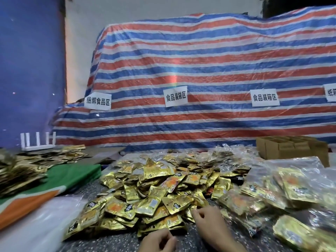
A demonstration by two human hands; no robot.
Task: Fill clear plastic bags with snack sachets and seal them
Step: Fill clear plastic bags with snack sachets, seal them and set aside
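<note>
1. Paper signs hang on the striped tarp [209, 57]. The left sign [97, 101] reads 捆绑食品区, the middle sign [176, 96] 食品装袋区, the right sign [265, 97] 食品装箱区. A fourth sign [330, 92] is cut off by the frame edge.
2. Gold sachets [163, 188] are heaped at the centre of the speckled table [118, 240]. Their print is too blurred to read.
3. Filled clear bags [291, 188] lie right of the heap, with cardboard boxes [291, 148] behind them.
4. Right hand [209, 222]: palm down, fingers curled, tips touching sachets at the heap's near edge. Cannot tell if it pinches one.
5. Left hand [160, 240]: low at the frame edge, near the right hand, fingers curled. It is partly cut off, so I cannot tell its grip.
</note>
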